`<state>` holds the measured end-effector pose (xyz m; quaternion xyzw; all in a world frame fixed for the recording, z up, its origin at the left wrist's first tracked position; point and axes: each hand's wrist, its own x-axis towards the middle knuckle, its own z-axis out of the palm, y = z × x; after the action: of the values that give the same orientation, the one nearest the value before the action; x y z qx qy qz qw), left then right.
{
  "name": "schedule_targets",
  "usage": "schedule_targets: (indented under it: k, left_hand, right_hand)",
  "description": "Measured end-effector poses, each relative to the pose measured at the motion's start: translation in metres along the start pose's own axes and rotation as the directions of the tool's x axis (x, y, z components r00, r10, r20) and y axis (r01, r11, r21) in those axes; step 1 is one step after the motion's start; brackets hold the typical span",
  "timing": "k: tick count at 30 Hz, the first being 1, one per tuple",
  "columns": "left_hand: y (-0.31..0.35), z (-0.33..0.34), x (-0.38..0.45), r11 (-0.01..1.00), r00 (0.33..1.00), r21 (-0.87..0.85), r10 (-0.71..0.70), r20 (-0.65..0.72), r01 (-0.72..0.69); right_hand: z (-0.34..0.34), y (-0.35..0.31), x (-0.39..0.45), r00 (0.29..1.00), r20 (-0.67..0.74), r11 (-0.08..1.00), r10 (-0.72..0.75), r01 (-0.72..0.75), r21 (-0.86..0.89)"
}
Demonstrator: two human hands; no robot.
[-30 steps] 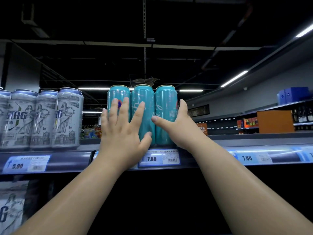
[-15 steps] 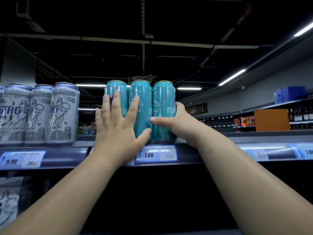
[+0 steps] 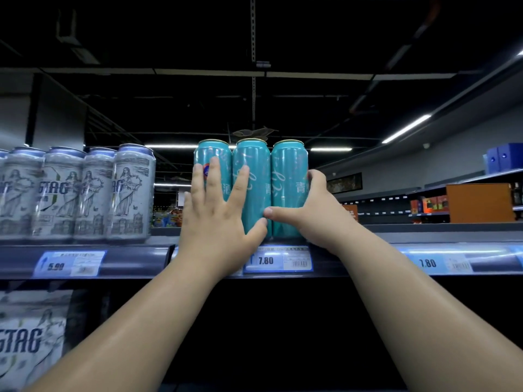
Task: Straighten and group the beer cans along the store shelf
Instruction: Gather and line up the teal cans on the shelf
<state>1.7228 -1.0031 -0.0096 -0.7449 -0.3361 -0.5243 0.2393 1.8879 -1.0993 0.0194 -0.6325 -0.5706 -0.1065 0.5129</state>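
My left hand (image 3: 216, 222) presses flat, fingers straight, against the three upright teal cans (image 3: 252, 188) on the shelf (image 3: 424, 236), while my right hand (image 3: 307, 213) grips the rightmost can's side.

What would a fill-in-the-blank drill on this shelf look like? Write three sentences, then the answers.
1. The hands press on ____ teal cans standing side by side.
2. The price tag below the teal cans reads ____.
3. The left hand lies with straight fingers on the cans, while the right hand curls round the ____ most one.

Answers: three; 7.80; right
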Motion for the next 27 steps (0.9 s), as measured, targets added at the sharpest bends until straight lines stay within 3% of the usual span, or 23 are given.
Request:
schedule_targets:
  k: [3,6,11,19,27]
  left_hand:
    - [-0.002,-0.004,-0.002,0.999,1.000,-0.032,0.004,-0.007,-0.004]
    - [-0.010,-0.011,-0.010,0.997,1.000,-0.081,0.010,-0.013,-0.011]
    - [-0.024,-0.021,-0.034,0.999,1.000,-0.037,0.016,0.014,-0.016]
    - [-0.117,-0.046,-0.045,0.995,0.996,0.060,-0.082,0.018,0.081]
    - [-0.210,-0.059,-0.056,0.979,0.979,0.118,-0.176,0.099,0.164]
  right_hand:
    - [0.006,-0.006,-0.007,0.998,-0.061,0.980,-0.035,0.022,-0.199]
    - [0.010,-0.010,-0.013,0.978,-0.165,0.962,-0.124,0.078,-0.260]
    - [0.031,-0.016,-0.036,0.804,-0.400,0.877,-0.441,0.290,-0.384]
    - [0.101,-0.088,-0.062,0.834,-0.217,0.862,-0.507,0.493,-0.116]
    - [0.174,-0.149,-0.038,0.894,-0.098,0.899,-0.437,0.437,-0.023]
